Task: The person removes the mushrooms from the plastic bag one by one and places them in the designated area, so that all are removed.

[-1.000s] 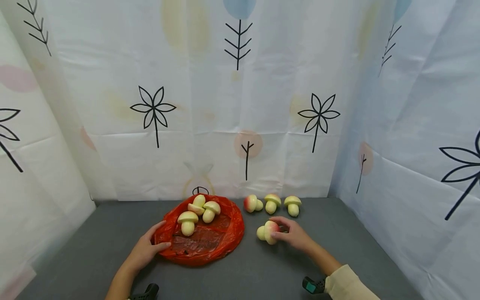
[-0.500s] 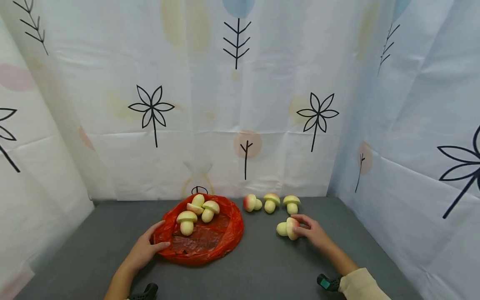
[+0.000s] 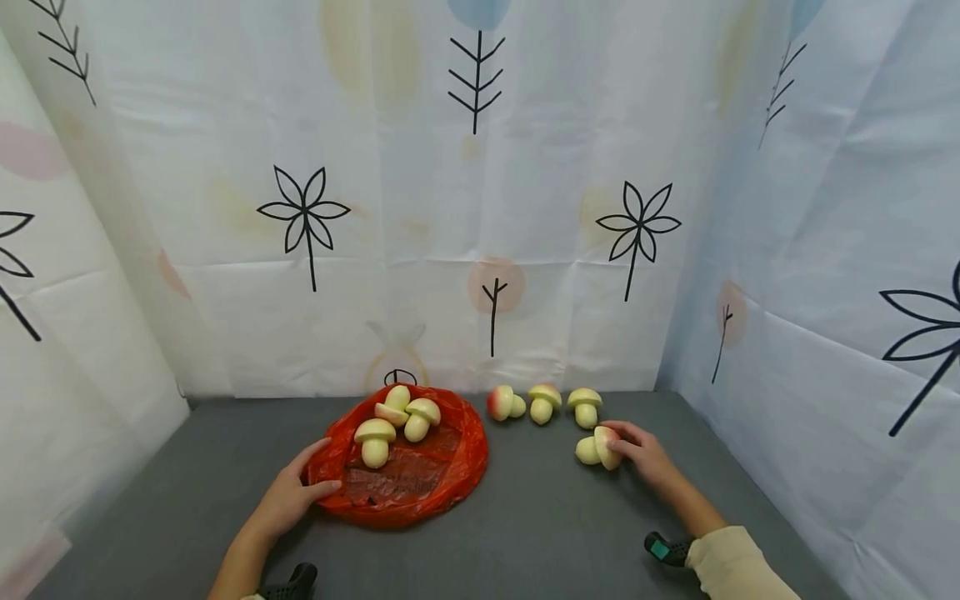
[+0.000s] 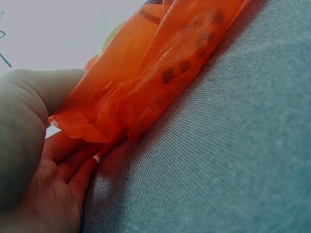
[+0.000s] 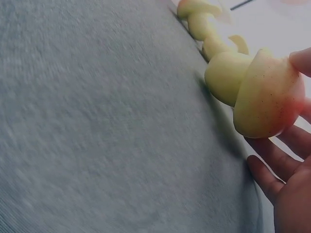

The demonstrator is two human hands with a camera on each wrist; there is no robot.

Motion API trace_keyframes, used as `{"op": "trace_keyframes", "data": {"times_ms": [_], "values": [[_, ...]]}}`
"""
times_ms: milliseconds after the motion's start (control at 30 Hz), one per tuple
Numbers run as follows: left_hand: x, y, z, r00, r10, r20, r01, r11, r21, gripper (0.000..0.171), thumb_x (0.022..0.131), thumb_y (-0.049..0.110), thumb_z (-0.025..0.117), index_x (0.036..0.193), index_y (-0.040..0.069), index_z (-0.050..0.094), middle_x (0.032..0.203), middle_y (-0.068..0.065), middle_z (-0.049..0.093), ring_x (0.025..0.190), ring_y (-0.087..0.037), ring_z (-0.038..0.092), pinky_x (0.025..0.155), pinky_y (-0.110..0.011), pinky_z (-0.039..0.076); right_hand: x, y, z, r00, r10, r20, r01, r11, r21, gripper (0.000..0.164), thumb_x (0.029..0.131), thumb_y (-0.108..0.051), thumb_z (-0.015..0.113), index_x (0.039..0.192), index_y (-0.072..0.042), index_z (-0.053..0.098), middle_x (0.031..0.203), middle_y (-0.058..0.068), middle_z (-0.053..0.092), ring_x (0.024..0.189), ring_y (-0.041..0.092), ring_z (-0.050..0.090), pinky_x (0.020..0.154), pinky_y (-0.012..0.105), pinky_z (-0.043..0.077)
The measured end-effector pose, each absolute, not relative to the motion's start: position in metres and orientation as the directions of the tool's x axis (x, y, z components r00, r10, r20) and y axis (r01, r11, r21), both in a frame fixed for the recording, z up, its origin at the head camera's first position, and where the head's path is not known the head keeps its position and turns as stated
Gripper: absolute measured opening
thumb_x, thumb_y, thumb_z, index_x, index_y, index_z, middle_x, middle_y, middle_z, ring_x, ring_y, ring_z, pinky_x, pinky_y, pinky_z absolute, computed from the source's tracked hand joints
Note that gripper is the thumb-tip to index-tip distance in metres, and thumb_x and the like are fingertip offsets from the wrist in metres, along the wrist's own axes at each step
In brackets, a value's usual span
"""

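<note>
A red plastic bag (image 3: 405, 483) lies spread with its rim rolled out, and several toy mushrooms (image 3: 376, 442) with pale caps sit in its far left part. My left hand (image 3: 288, 497) holds the bag's left side; the left wrist view shows thumb and fingers on either side of the thin red plastic (image 4: 131, 97). To the right, my right hand (image 3: 647, 460) grips a toy mushroom (image 3: 597, 448) by its red-tinged cap, the stem pointing left. That mushroom (image 5: 265, 97) is close over the cloth in the right wrist view, thumb above the cap and fingers below.
Three more toy mushrooms stand or lie in a row at the back: a red-capped one (image 3: 504, 403), a middle one (image 3: 543, 404) and a right one (image 3: 584, 407). Grey cloth (image 3: 525, 533) covers the table. White printed curtains (image 3: 420, 208) enclose the back and sides.
My right hand has moved to the right with the mushroom, from beside the bag to in front of the row's right end. My left hand stays on the bag.
</note>
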State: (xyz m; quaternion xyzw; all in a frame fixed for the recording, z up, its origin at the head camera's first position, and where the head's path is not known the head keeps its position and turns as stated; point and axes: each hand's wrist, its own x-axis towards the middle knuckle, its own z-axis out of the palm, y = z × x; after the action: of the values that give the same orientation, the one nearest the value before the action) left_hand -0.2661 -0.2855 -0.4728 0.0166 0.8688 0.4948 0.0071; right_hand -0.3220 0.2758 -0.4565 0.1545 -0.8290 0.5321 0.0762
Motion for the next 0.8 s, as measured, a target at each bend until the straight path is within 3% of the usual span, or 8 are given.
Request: {"op": "trace_keyframes", "data": {"times_ms": [200,367,500,633,800], "values": [[-0.264,-0.284,-0.471,-0.999,0.037,0.006,0.024,0.512,0.858,0.081,0.09,0.029,0.071,0.152,0.005,0.026,0.152,-0.031,0.022,0.136,-0.05,0.025,0.104,-0.063,0.028,-0.326,0.287,-0.455,-0.944,-0.175,0.281,-0.33,0.419,-0.846,0.039,0.097,-0.012,0.058,0.127,0.011,0.055,0.12,0.026,0.061,0.093,0.003,0.058,0.075,0.027,0.049],[-0.262,-0.283,-0.472,-0.999,0.033,0.003,0.02,0.512,0.859,0.081,0.089,0.03,0.071,0.152,0.005,0.026,0.152,-0.03,0.023,0.136,-0.049,0.025,0.104,-0.063,0.028,-0.328,0.297,-0.453,-0.946,-0.143,0.291,-0.323,0.491,-0.809,0.042,0.097,-0.013,0.057,0.132,0.01,0.051,0.121,0.029,0.059,0.104,0.023,0.06,0.078,0.03,0.049],[-0.264,-0.284,-0.474,-1.0,0.025,0.007,0.019,0.504,0.863,0.08,0.089,0.03,0.071,0.152,0.007,0.028,0.153,-0.029,0.024,0.137,-0.048,0.025,0.106,-0.063,0.026,-0.33,0.302,-0.452,-0.945,-0.104,0.309,-0.307,0.603,-0.736,0.046,0.098,-0.017,0.056,0.137,0.006,0.047,0.125,0.031,0.057,0.114,0.043,0.055,0.088,0.044,0.047],[-0.266,-0.285,-0.474,-1.0,0.026,0.015,0.026,0.503,0.864,0.08,0.089,0.029,0.071,0.152,0.007,0.027,0.153,-0.029,0.024,0.137,-0.048,0.025,0.105,-0.062,0.027,-0.331,0.304,-0.452,-0.951,-0.055,0.303,-0.259,0.678,-0.688,0.045,0.1,-0.02,0.055,0.136,0.005,0.049,0.127,0.031,0.056,0.114,0.046,0.054,0.093,0.056,0.042],[-0.267,-0.286,-0.474,-0.999,0.027,0.019,0.03,0.507,0.861,0.08,0.09,0.029,0.071,0.152,0.006,0.026,0.153,-0.03,0.023,0.137,-0.049,0.025,0.105,-0.063,0.026,-0.332,0.304,-0.452,-0.956,-0.016,0.294,-0.219,0.705,-0.675,0.045,0.1,-0.022,0.055,0.136,0.005,0.048,0.129,0.032,0.053,0.115,0.046,0.052,0.096,0.059,0.039]]}}
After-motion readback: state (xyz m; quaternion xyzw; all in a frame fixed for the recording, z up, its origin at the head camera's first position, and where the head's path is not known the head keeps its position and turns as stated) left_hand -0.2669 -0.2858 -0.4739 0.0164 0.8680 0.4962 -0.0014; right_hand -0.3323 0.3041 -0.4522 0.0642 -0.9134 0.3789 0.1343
